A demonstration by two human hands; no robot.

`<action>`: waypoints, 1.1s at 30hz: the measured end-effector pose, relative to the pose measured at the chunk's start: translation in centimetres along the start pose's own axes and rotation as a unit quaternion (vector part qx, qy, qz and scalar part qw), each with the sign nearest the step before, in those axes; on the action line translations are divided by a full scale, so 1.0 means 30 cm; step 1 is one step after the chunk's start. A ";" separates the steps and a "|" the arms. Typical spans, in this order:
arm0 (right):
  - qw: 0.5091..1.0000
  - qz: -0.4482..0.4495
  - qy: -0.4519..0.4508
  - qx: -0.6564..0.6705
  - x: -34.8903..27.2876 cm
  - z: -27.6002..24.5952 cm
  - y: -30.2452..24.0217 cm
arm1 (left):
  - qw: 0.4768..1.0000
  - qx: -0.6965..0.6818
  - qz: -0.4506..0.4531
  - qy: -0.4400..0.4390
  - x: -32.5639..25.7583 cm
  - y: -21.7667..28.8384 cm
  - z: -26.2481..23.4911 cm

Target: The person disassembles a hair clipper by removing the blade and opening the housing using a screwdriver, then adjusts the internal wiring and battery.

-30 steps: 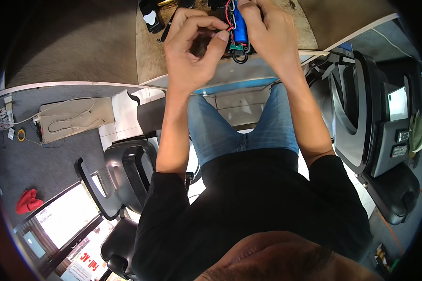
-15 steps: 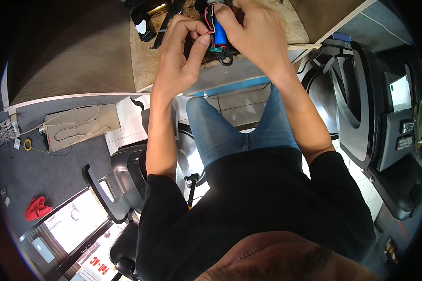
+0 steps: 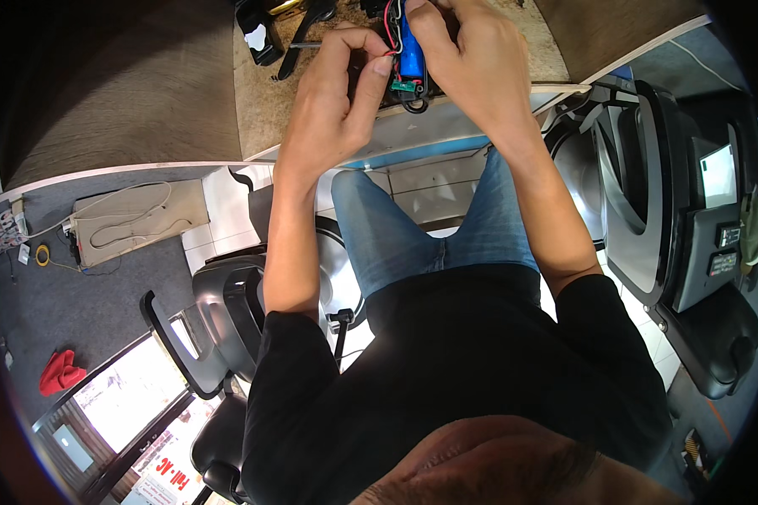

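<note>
At the near edge of the worktop I work on a small opened device with a blue cylindrical battery [image 3: 412, 59] and a green circuit board [image 3: 403, 86] at its near end. A black loop [image 3: 415, 107] hangs over the edge below the board. Thin red and white wires [image 3: 389, 20] run along the battery's left side. My left hand [image 3: 328, 114] is closed, thumb and forefinger pinching the red wire beside the battery. From its curled fingers a thin metal shaft [image 3: 304, 45] sticks out leftward. My right hand [image 3: 480, 71] is closed on the device from the right, thumb on the battery's far end.
Left of my hands on the worktop [image 3: 257, 109] lie a black strap-like piece [image 3: 299, 50] and a black casing [image 3: 261, 38]. Dark wooden panels [image 3: 126, 93] flank the work spot. Black salon-style chairs [image 3: 640, 194] stand on both sides. A red cloth [image 3: 61, 373] lies on the floor at left.
The view has shifted a little, so the device sits slightly further right in it. More of the metal shaft shows beyond my left fingers. Both hands keep their hold.
</note>
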State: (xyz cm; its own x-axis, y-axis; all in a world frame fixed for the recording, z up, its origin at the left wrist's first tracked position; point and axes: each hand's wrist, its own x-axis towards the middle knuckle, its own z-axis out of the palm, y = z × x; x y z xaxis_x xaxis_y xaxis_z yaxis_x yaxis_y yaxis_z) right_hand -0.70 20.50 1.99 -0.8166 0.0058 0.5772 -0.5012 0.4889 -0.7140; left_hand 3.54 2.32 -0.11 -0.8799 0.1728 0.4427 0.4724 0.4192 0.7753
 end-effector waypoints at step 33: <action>0.998 -0.050 -0.037 -0.004 0.001 -0.004 -0.014 | 0.998 0.045 0.034 0.021 -0.006 -0.004 0.004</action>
State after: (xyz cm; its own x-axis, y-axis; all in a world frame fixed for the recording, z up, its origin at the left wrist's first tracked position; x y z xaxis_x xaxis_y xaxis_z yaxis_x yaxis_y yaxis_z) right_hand -0.48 20.42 2.36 -0.7818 -0.1076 0.6141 -0.5790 0.4908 -0.6511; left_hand 3.64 2.35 -0.35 -0.8420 0.1670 0.5129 0.5228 0.4869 0.6997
